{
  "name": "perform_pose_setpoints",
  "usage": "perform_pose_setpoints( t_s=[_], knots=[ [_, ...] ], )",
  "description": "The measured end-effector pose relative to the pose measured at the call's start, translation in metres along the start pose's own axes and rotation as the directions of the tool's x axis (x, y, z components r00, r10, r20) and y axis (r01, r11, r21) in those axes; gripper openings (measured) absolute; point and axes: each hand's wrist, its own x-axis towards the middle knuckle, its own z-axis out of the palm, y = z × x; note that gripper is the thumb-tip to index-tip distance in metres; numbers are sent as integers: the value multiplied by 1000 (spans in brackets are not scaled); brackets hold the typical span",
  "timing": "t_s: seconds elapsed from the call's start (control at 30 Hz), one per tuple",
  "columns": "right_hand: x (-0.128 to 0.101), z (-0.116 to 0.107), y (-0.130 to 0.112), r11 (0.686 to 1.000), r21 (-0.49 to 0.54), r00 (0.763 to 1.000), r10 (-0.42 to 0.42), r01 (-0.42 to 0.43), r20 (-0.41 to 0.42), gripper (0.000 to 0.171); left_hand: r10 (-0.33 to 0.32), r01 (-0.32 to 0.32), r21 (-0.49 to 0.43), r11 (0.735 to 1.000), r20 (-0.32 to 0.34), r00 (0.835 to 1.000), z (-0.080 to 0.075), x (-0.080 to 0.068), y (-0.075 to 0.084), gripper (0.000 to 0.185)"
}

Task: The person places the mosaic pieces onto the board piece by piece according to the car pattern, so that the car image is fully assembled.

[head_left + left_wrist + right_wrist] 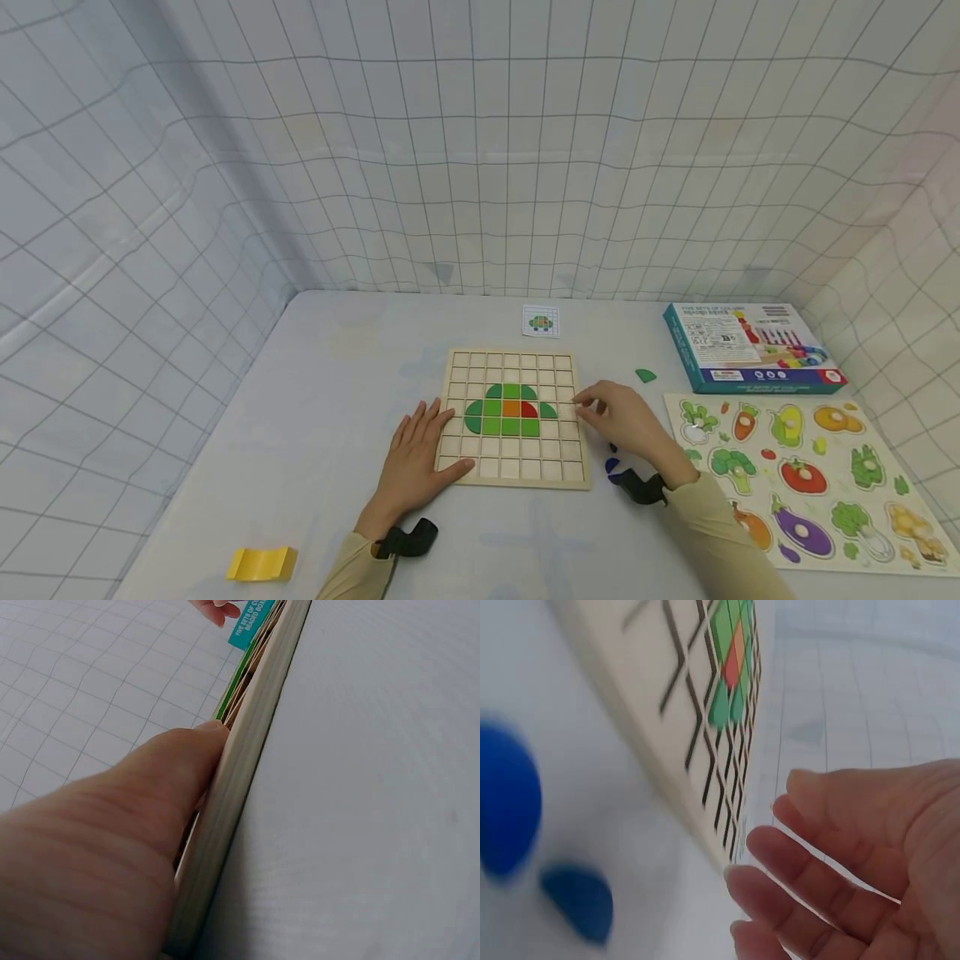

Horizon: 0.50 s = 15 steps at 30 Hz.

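A wooden grid board [512, 454] lies in the middle of the table. It carries a figure of green tiles [501, 417] with one orange and one red tile. My left hand [423, 450] lies flat at the board's left side, with the thumb [112, 847] against the board's edge [247, 772]. My right hand [592, 408] hovers at the board's right edge, next to the green tile at the figure's end. Its fingers [802, 862] are relaxed and hold nothing, just off the board [667, 712].
Two blue pieces [613, 468] lie by my right wrist. A loose green piece [646, 375] and a pattern card [541, 321] lie beyond the board. A teal box [750, 346] and a vegetable puzzle [810, 479] are at the right, a yellow block [262, 564] at the front left.
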Motion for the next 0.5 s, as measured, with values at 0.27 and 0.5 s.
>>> perform_pose_setpoints(
  t_s=[0.27, 0.5],
  knots=[
    [1, -31, 38, 991, -49, 984, 113, -121, -137, 21, 1, -1, 0, 1000, -3, 1000, 1, 0, 0, 82],
    [1, -46, 55, 972, -43, 969, 225, -230, -100, 33, 5, -5, 4, 1000, -4, 1000, 1, 0, 0, 82]
  ],
)
